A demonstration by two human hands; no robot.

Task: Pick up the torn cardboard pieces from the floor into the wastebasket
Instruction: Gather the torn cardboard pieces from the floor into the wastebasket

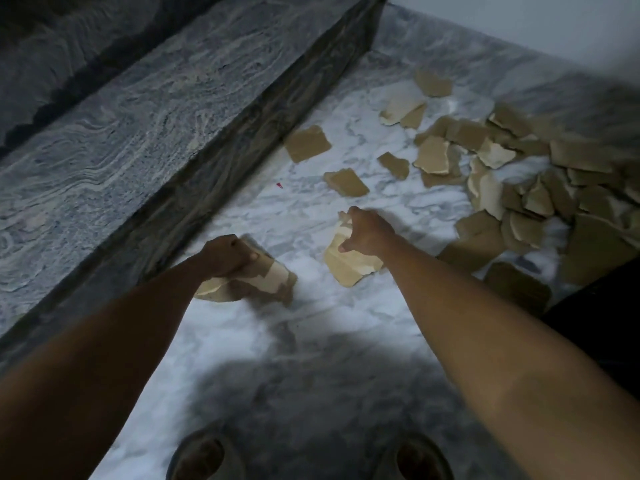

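Note:
My left hand (pixel 227 254) is closed around a bunch of torn cardboard pieces (pixel 263 282), held low over the white marble floor. My right hand (pixel 365 232) grips another torn cardboard piece (pixel 349 263) between thumb and fingers. Several loose brown pieces lie further out, such as one (pixel 307 143) near the step and one (pixel 346 182) just beyond my right hand. A dense heap of pieces (pixel 519 181) covers the floor at the right. No wastebasket is in view.
A dark grey marble step (pixel 173 109) runs diagonally along the left. A white wall (pixel 519 19) closes the far side. A dark shape (pixel 602 313) sits at the right edge. My two shoes (pixel 204 459) show at the bottom.

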